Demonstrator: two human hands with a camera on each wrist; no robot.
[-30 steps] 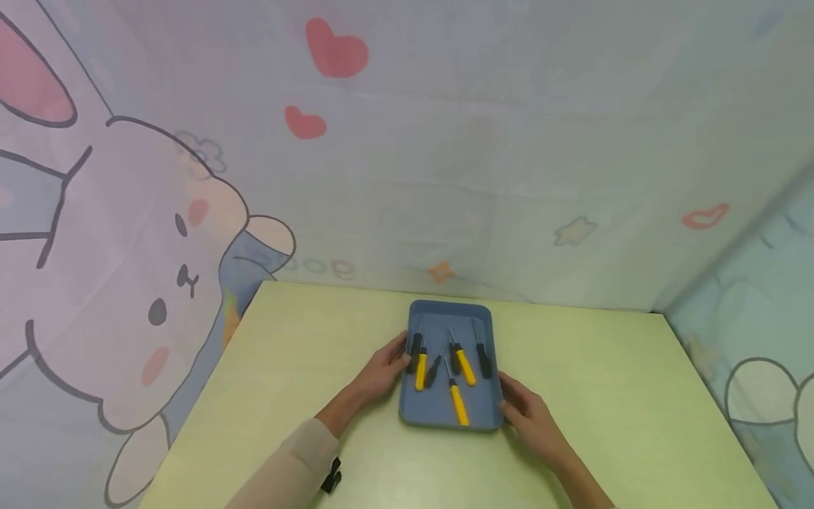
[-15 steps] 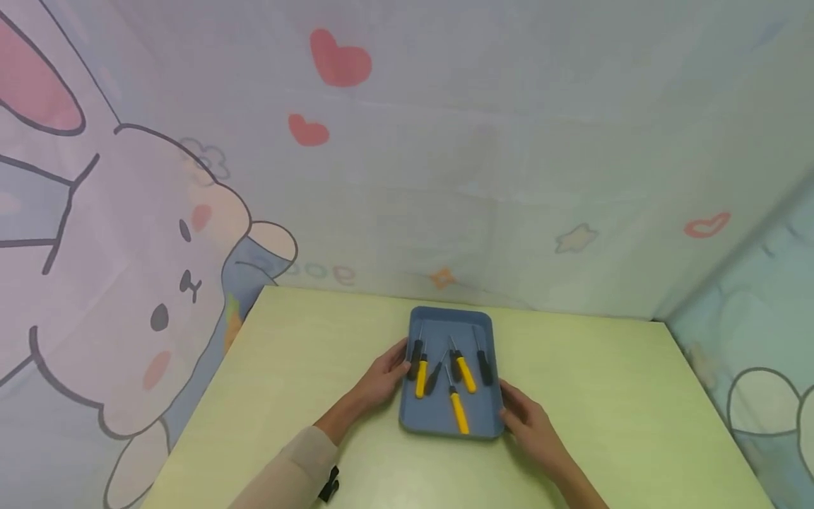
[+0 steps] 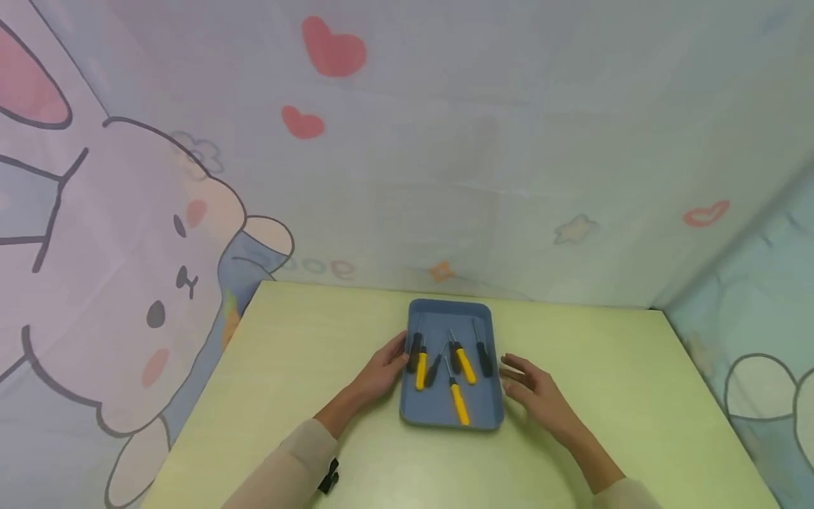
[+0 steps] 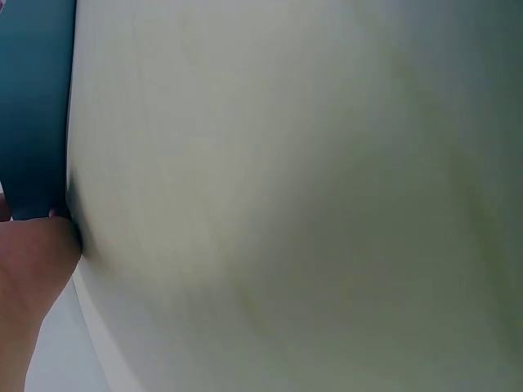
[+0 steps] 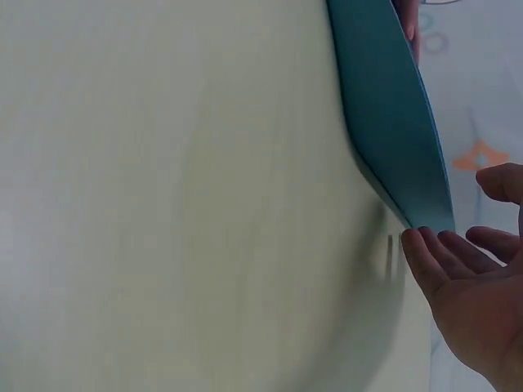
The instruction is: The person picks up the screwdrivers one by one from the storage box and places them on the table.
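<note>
A shallow blue tray (image 3: 420,417) sits on the table, holding several screwdrivers. Three have yellow handles, among them a yellow screwdriver (image 3: 459,403) near the front. Black-handled ones lie around them, such as a black screwdriver (image 3: 485,360) by the right wall. My left hand (image 3: 379,369) holds the tray's left side, thumb at the rim; its other fingers are partly hidden. My right hand (image 3: 537,394) is just off the right side, fingers spread and holding nothing. In the right wrist view those fingertips are by the end of the tray wall (image 5: 392,114).
The pale yellow-green table (image 3: 604,367) meets a printed cloth backdrop (image 3: 445,177) at its far edge. A small black object (image 3: 329,477) shows beside my left sleeve (image 3: 286,459). More cloth (image 3: 763,353) hangs along the right side.
My right hand has let go of the tray's right side and opened its fingers, moving slightly right. The left hand, tray and screwdrivers stay in place; the head view shifts a little.
</note>
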